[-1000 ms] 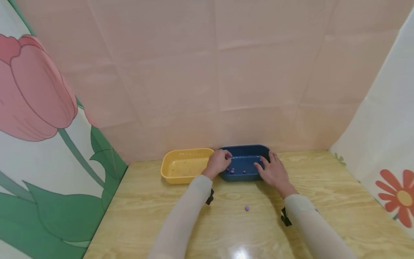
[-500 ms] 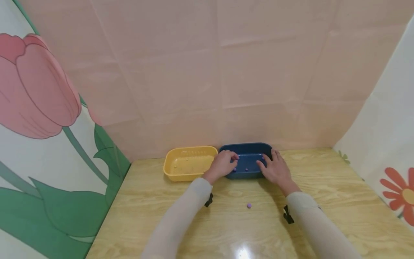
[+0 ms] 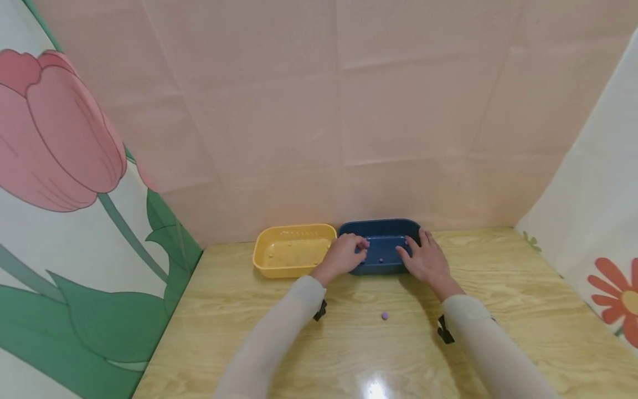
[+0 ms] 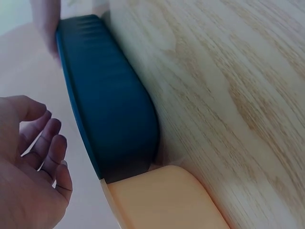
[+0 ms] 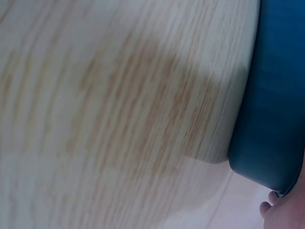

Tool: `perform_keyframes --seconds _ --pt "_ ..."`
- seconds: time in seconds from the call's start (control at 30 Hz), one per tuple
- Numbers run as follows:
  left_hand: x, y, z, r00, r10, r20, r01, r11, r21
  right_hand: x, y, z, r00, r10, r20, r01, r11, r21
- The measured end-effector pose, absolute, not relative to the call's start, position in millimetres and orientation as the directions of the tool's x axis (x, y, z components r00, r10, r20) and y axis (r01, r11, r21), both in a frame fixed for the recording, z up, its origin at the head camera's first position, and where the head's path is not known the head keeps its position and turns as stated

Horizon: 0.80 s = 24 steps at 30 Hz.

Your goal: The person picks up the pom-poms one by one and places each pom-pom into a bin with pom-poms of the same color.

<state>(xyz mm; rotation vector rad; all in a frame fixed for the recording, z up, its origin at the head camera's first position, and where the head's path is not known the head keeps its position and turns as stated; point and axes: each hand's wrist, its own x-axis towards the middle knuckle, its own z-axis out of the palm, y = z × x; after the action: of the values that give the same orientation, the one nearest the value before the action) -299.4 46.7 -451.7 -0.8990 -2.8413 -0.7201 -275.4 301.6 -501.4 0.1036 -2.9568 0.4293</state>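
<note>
A dark blue plastic basin (image 3: 384, 269) stands on the table with several small purple beads (image 3: 381, 260) in it. Over its left end hovers my left hand (image 3: 344, 250), fingers loosely bent and thumb apart from them. The left wrist view shows that hand (image 4: 28, 162) beside the basin's rim, nothing visible between its fingers. My right hand (image 3: 427, 259) holds the basin's right end, thumb and forefinger inside and other fingertips over the outer wall. The right wrist view catches fingertips (image 5: 267, 206) at the basin's corner. Another purple bead (image 3: 385, 316) lies on the table in front.
A yellow basin (image 3: 286, 272) with several small beads stands against the blue one on the left. Behind both rises a pink cloth backdrop (image 3: 279, 138). The wooden table (image 3: 224, 327) stretches toward me, with flowered sheets on both sides.
My left hand has shifted slightly right, further over the blue basin, and its fingers have spread a little. The right hand stays on the basin. The head view has tilted slightly.
</note>
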Motion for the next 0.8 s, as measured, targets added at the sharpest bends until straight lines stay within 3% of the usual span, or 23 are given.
perform_keyframes --seconds 0.8 --pt "-289 49 -453 -0.81 0.56 0.172 0.578 0.716 0.391 -275 301 -500 -0.987 -0.038 0.157 -0.082 0.954 -0.288"
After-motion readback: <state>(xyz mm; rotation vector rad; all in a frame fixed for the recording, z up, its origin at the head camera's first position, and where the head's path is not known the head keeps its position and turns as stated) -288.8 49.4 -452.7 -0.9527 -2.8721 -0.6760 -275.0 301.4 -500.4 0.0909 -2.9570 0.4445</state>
